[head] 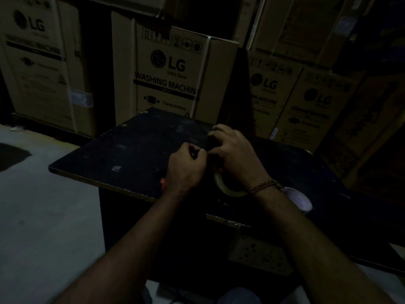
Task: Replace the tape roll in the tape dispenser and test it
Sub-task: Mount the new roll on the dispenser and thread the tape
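Note:
The scene is very dark. A roll of clear tape stands on edge on the black table, its lower curve showing under my right wrist. My right hand curls over the top of the roll and over a dark object beneath the fingers, which may be the dispenser; I cannot make it out. My left hand sits just left of it with fingers curled, thumb and forefinger pinched together near the roll, apparently on the tape's end. A small red part peeks out beside my left wrist.
Tall cardboard washing machine boxes stand close behind and to both sides of the table. Pale floor lies to the left. A white object rests on the table behind my right wrist. The table's near edge is chipped.

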Demonstrator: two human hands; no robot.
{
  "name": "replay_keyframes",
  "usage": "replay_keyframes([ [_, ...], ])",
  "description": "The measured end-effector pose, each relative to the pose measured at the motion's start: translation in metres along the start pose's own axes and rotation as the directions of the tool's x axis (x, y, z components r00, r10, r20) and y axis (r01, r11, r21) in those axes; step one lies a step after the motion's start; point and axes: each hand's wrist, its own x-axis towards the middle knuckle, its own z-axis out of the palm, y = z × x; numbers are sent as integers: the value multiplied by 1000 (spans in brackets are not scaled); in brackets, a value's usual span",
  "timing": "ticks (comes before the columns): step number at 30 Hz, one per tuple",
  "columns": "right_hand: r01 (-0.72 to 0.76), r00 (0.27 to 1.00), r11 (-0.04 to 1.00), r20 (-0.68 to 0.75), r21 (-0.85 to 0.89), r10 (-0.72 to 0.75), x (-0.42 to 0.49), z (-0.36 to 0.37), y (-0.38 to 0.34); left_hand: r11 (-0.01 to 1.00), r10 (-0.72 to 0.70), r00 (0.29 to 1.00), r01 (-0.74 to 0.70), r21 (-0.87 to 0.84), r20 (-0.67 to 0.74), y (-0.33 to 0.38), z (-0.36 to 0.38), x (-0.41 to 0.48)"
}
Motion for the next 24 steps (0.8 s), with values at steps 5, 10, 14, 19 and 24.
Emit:
replay_keyframes([
  [5, 58, 995, 998, 84, 25, -60, 13, -6, 8, 999, 1, 1000, -1, 39, -7, -1, 1, -1],
  [10, 73, 974, 993, 208, 93, -91, 23, -15, 18, 987, -5, 996, 19, 158, -87, -1, 9, -3],
  [14, 209, 960, 978, 185, 15, -208, 23, -17, 21, 980, -31, 996, 46, 191, -79, 1, 12, -4],
  [19, 247, 964, 968, 114, -36, -241, 24, -16, 25, 987, -22, 997, 32, 160, -68, 1, 13, -6],
  [24, -22, 966, 992, 259, 127, -12, 39, -17, 24, 986, -48, 995, 60, 153, -86, 4, 12, -6],
])
